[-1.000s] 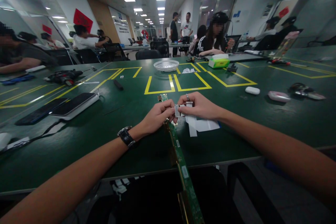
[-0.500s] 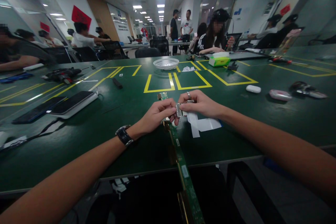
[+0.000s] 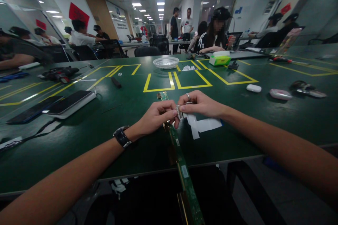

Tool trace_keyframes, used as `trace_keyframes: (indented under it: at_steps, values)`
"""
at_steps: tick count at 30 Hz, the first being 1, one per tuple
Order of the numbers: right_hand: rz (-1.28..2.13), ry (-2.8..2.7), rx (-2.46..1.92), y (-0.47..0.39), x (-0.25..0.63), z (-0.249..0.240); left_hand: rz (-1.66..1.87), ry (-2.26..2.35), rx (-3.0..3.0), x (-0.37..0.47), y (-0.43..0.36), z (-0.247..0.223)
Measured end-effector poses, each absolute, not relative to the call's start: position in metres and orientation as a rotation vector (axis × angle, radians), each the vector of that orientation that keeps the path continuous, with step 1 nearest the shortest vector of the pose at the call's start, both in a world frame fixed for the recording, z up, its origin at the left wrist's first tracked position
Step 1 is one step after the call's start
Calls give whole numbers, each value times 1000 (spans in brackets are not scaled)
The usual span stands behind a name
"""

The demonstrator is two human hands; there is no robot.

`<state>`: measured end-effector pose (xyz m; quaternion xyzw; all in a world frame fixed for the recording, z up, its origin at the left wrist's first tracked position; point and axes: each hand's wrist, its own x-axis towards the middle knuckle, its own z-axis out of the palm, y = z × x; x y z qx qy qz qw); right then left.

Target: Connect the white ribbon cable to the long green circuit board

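Observation:
A long, narrow green circuit board (image 3: 181,158) with gold-coloured parts along one side runs from the table, past its front edge, towards my lap. My left hand (image 3: 160,114) is closed around its upper part, thumb and fingers pressed together; a black-strapped watch sits on that wrist. Between the two hands is a small silver-white rectangular piece (image 3: 180,112), and the left fingertips meet its left side. My right hand (image 3: 202,103) pinches this piece with thumb and forefinger. White strips of tape (image 3: 208,125) lie just below the right hand. The undersides of the fingers are hidden.
Yellow tape outlines (image 3: 160,90) mark the green table. A white basket (image 3: 166,63) and a green tissue pack (image 3: 219,59) stand farther back. Left lie dark flat devices (image 3: 71,103); right, a white case (image 3: 254,88) and a pink case (image 3: 280,94). A person sits opposite.
The view has shifted slightly, moving the scene a little left in the picture. Both hands keep nearly the same hold, with the small piece still between them.

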<state>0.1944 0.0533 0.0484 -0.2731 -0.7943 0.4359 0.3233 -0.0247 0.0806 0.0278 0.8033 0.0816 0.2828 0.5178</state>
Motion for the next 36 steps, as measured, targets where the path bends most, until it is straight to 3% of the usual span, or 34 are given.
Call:
trace_keyframes:
  at_steps: [11, 36]
  values:
    - [889, -2085, -809, 49, 192, 51, 753, 220, 1975, -23, 83, 26]
    - [851, -2039, -891, 48, 189, 51, 742, 274, 2012, -20, 85, 25]
